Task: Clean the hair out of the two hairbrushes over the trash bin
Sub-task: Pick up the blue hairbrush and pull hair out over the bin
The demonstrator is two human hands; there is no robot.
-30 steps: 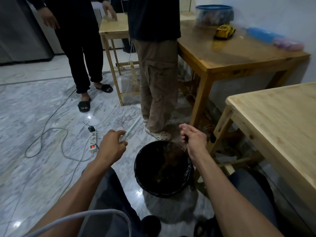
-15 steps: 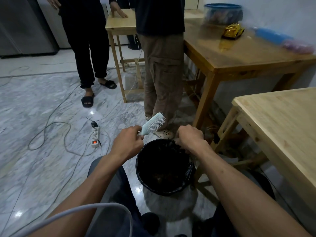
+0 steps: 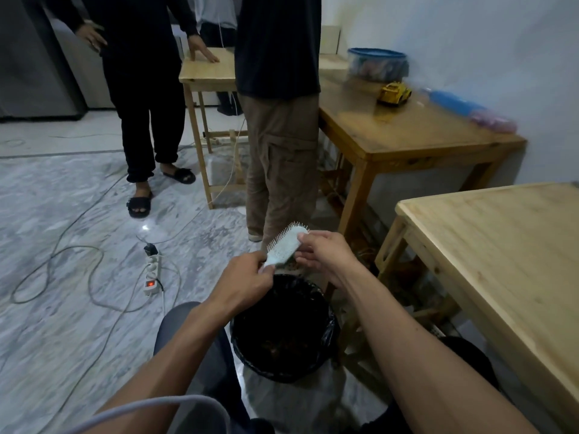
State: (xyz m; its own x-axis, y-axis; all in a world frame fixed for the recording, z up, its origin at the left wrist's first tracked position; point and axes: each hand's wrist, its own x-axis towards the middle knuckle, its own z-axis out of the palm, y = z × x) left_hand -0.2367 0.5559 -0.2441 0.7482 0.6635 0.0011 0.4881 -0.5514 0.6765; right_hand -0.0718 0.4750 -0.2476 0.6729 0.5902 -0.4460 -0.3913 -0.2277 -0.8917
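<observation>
A pale blue hairbrush [image 3: 283, 247] is held just above and behind the black-lined trash bin [image 3: 329, 332], bristles facing left and up. My left hand [image 3: 242, 281] is shut on its handle at the lower end. My right hand [image 3: 324, 253] touches the right side of the brush head with thumb and fingertips, pinching at it. A little brown hair shows under the brush near my right fingers. Only one hairbrush is in view. The bin stands on the floor between my knees, with brownish clumps at its bottom.
A person in khaki trousers [image 3: 282, 170] stands right behind the bin; another in black [image 3: 144, 126] stands further left. A light wooden table [image 3: 507, 252] is at my right, a darker table [image 3: 407, 133] behind it. A power strip [image 3: 152, 274] and cables lie on the marble floor.
My left hand has brought the brush rightward over the bin. My right hand has opened from a fist and risen to the brush head.
</observation>
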